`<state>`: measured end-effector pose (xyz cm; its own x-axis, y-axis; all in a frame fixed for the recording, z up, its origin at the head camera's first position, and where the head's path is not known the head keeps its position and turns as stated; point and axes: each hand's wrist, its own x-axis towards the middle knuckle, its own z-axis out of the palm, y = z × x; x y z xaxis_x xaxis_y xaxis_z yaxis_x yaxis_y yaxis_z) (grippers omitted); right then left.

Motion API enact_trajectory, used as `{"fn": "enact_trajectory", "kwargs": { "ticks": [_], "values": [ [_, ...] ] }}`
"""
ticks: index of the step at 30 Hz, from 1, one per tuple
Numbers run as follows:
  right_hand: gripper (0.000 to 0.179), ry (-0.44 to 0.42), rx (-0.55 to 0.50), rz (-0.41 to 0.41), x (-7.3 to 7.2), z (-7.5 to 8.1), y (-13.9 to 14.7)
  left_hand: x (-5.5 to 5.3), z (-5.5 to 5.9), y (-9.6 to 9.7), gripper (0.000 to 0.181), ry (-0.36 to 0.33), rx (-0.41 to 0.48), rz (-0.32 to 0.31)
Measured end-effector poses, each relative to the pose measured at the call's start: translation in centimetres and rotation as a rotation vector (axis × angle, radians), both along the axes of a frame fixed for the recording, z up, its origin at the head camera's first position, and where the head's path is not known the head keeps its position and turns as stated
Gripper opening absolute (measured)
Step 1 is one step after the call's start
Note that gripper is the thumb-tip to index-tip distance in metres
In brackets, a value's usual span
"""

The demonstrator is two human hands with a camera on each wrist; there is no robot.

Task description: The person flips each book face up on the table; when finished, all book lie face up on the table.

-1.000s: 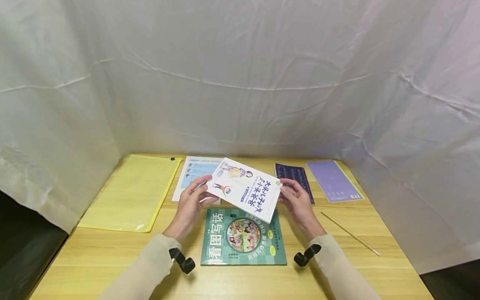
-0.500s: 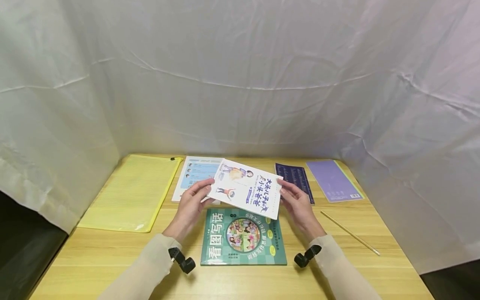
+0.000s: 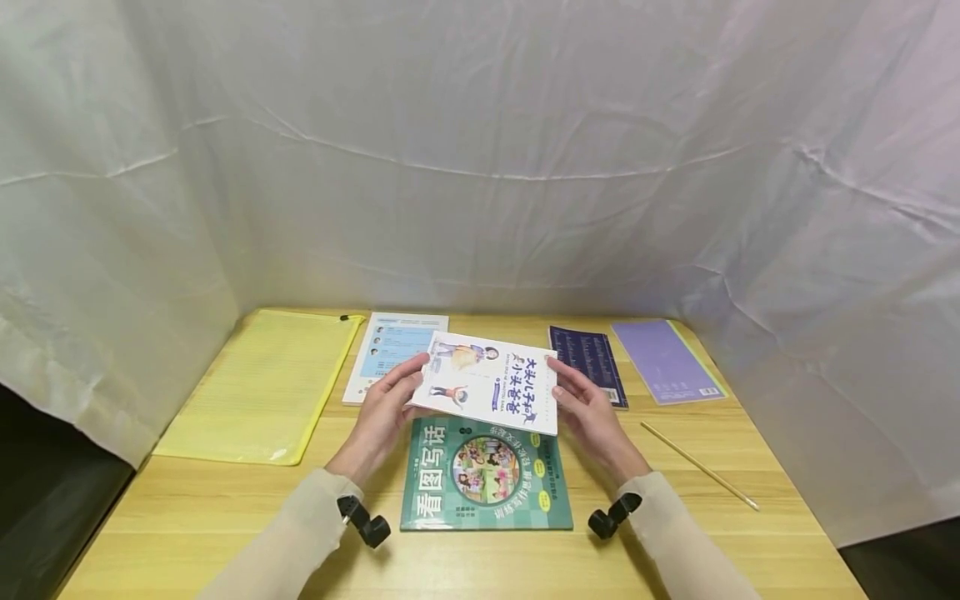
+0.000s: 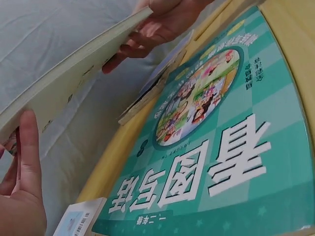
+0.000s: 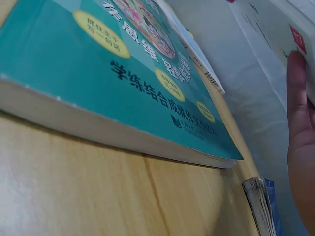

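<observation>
far left corner of the counter [image 3: 465,562] has a yellow zip pouch [image 3: 258,392] lying flat, running down along the left edge. next to it on the far edge there's a blue and white booklet [image 3: 393,350], partly behind the left hand [image 3: 384,407]. that hand is clamped on the left side of a white book [image 3: 487,379], thumb on top and fingers tucked under.

progress-wise, i'd call the picking-up part done and the setting-down part not: the white book is off the counter, over the middle, with a visible gap above the green book [image 3: 450,500] lying flat toward the near edge. where it's meant to end up, can't tell.

looks-wise, it's a thin-ish paperback, cover up, a bit tilted. two cartoon figures lie sideways, purple title by the right end, pale page edges in the left wrist view, small red mark on the underside in the right wrist one.

right hand [image 3: 596,417] grips the other end, so the hands are apart with the book between them. past that, a dark blue booklet [image 3: 592,362] on the far edge, a purple notebook [image 3: 663,362] in the far right corner, and a thin stick [image 3: 697,464] slanting near the right edge.
</observation>
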<state>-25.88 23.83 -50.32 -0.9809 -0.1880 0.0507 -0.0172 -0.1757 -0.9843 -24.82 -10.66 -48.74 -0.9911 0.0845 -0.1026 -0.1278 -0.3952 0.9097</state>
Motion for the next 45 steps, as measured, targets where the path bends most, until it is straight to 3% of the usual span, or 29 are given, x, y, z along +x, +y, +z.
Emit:
{"fn": "enact_trajectory", "kwargs": {
  "ticks": [7,10,16,18,23,26,30,34,41,45],
  "values": [
    [0.048,-0.047,0.022,-0.114,-0.16,-0.24,-0.1,0.19,0.03,0.04,0.048,0.007,-0.177,-0.009],
    [0.048,-0.061,0.025,-0.081,-0.12,-0.25,0.0,0.25,-0.06,0.02,0.049,0.007,-0.189,-0.011],
    [0.066,-0.026,0.01,0.091,0.1,-0.07,0.36,0.34,0.0,-0.08,0.051,-0.005,-0.195,-0.045],
    [0.066,-0.029,0.005,0.107,0.11,-0.08,0.39,0.36,0.05,-0.12,0.049,-0.008,-0.199,-0.045],
    [0.053,-0.09,-0.01,-0.008,-0.04,-0.38,0.22,0.35,0.15,-0.2,0.05,-0.006,-0.233,-0.04],
    [0.049,-0.126,-0.054,-0.044,-0.11,-0.48,0.13,0.4,0.06,-0.16,0.058,-0.005,-0.252,-0.05],
    [0.06,-0.121,-0.199,0.06,-0.02,-0.4,0.15,0.51,-0.11,-0.15,0.064,-0.004,-0.252,-0.078],
    [0.067,-0.107,-0.299,0.129,0.0,-0.41,0.3,0.53,-0.1,-0.39,0.053,0.0,-0.237,-0.079],
    [0.033,-0.129,-0.248,-0.052,-0.31,-0.38,0.38,0.48,-0.16,-0.64,0.042,-0.006,-0.229,-0.097],
    [0.031,-0.126,-0.213,-0.071,-0.36,-0.32,0.29,0.55,-0.21,-0.53,0.043,-0.004,-0.233,-0.138]
  ]
}}
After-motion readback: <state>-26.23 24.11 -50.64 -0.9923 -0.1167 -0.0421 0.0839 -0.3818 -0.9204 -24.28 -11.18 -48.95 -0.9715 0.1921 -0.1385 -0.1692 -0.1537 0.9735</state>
